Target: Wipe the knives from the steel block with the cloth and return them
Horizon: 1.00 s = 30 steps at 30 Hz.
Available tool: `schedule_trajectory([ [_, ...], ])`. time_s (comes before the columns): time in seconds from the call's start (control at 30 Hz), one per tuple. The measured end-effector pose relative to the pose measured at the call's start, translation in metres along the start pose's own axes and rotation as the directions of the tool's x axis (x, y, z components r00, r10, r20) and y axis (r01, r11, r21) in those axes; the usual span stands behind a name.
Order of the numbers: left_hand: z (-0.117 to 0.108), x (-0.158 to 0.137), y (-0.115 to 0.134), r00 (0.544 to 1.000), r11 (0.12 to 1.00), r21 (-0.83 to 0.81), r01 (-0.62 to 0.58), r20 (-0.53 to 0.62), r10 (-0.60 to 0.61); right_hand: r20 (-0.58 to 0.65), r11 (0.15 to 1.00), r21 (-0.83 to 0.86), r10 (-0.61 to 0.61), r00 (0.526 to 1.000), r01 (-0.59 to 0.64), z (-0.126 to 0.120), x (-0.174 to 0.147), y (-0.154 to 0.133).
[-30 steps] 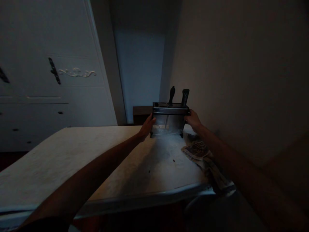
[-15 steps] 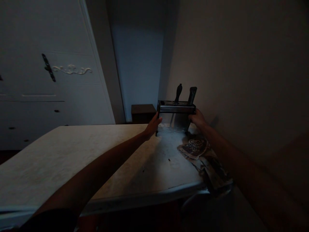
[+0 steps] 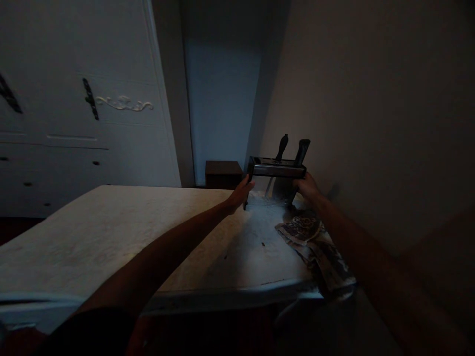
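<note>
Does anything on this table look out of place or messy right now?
The patterned cloth lies crumpled at the table's right edge and hangs over it. A few dark specks dot the tabletop. The knife rack, gripped by the left hand and right hand, looks slightly tilted.

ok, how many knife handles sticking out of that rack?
2. Both rise from the right half of the knife rack: the curved handle on the left, the squared handle by the rack's right end. The dim light may hide shorter ones.
</note>
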<state>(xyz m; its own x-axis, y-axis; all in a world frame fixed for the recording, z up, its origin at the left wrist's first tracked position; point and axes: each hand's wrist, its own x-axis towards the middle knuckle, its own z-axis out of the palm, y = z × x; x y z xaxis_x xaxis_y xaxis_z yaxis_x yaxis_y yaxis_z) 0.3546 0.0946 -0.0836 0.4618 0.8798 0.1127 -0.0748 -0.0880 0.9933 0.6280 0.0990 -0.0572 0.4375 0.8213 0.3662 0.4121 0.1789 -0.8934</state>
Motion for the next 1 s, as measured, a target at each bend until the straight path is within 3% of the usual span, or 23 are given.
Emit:
schedule_trajectory([
  [0.1,-0.017,-0.012,-0.001,0.996,0.996,-0.036,0.087,0.022,-0.086,-0.090,0.991,-0.059,0.115,0.989,-0.121,-0.001,-0.008,-0.014],
  [0.2,-0.044,-0.027,-0.011,0.994,0.994,0.011,0.110,0.000,-0.110,-0.290,0.981,-0.115,0.117,0.950,-0.156,-0.001,-0.023,-0.029],
  [0.27,-0.065,-0.040,-0.020,0.991,0.991,0.055,0.119,-0.069,-0.115,-0.455,0.983,-0.143,0.039,0.889,-0.116,0.003,-0.040,-0.037],
  [0.33,-0.087,-0.054,-0.028,0.985,0.990,0.086,0.112,-0.143,-0.099,-0.520,0.989,-0.136,-0.124,0.845,0.061,0.014,-0.062,-0.045],
  [0.37,-0.098,-0.061,-0.032,0.981,0.990,0.095,0.104,-0.173,-0.087,-0.483,0.982,-0.097,-0.187,0.855,0.161,0.023,-0.075,-0.049],
  [0.43,-0.120,-0.076,-0.038,0.975,0.990,0.112,0.086,-0.215,-0.060,-0.288,0.966,0.101,-0.200,0.937,0.237,0.045,-0.100,-0.056],
  [0.5,-0.139,-0.091,-0.042,0.970,0.989,0.132,0.068,-0.243,-0.034,0.024,0.940,0.335,-0.069,0.997,0.057,0.073,-0.124,-0.062],
  [0.53,-0.148,-0.098,-0.043,0.965,0.989,0.137,0.062,-0.259,-0.025,0.177,0.908,0.413,-0.003,0.984,-0.071,0.088,-0.135,-0.064],
  [0.6,-0.162,-0.112,-0.044,0.957,0.989,0.136,0.056,-0.289,-0.014,0.398,0.858,0.447,0.061,0.915,-0.252,0.119,-0.154,-0.067],
  [0.7,-0.177,-0.131,-0.041,0.952,0.994,0.103,0.038,-0.308,-0.005,0.562,0.857,0.366,0.107,0.820,-0.363,0.166,-0.176,-0.065],
  [0.83,-0.188,-0.143,-0.037,0.949,1.000,-0.009,0.022,-0.316,-0.024,0.655,0.865,0.283,0.142,0.742,-0.415,0.215,-0.190,-0.055],
  [1.0,-0.198,-0.135,-0.041,0.985,1.000,0.002,0.018,-0.173,-0.017,0.660,0.868,0.299,0.111,0.743,-0.396,0.239,-0.187,-0.049],
])
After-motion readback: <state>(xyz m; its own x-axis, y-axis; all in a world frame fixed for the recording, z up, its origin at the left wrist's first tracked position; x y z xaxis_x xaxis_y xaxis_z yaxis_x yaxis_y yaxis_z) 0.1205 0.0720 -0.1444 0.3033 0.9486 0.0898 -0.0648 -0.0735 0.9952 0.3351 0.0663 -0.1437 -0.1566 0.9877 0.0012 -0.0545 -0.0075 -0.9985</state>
